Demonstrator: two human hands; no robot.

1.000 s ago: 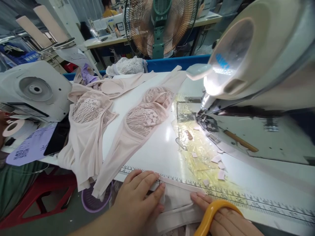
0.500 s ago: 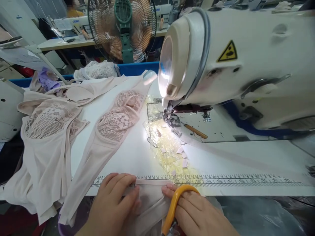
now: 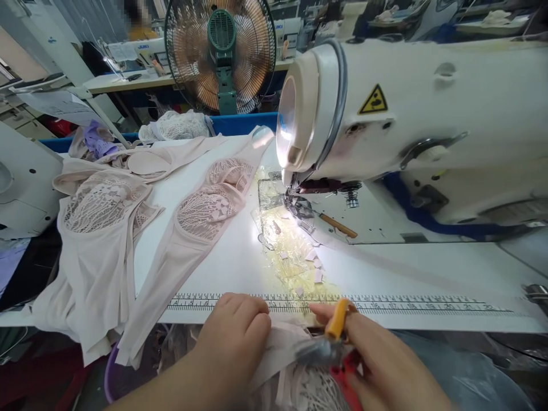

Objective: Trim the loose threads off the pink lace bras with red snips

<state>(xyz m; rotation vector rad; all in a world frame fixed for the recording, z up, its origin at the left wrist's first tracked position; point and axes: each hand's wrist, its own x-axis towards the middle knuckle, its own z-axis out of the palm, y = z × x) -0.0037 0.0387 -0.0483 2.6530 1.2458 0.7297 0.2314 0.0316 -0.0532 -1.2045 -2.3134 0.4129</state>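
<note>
Since earlier frame, your right hand (image 3: pixel 381 357) has swung orange-and-red-handled metal scissors (image 3: pixel 321 351) round: blurred blades point left, toward pale pink cloth (image 3: pixel 277 347) at white tabletop (image 3: pixel 233 251) front edge. Left hand (image 3: pixel 240 334), nearer, clenches cloth; right grasps handles.

Fan (image 3: pixel 220 57): green, upright, with a round wire guard; reference for all positions. Desk (image 3: pixel 222 268): white top, nearer than the fan, with a ruled scale along its near edge. Panel (image 3: pixel 246 121): blue, along the desk's far side, just below the fan. Second desk (image 3: pixel 111 85): pale top and darker legs, left of the fan. Post (image 3: pixel 60 51): white, slanting, farther left of the fan. Curtain (image 3: pixel 92 21): grey, in folds, upper left of the fan. Bright patch (image 3: pixel 266 225): white light on the desk, below and right of the fan.
</note>
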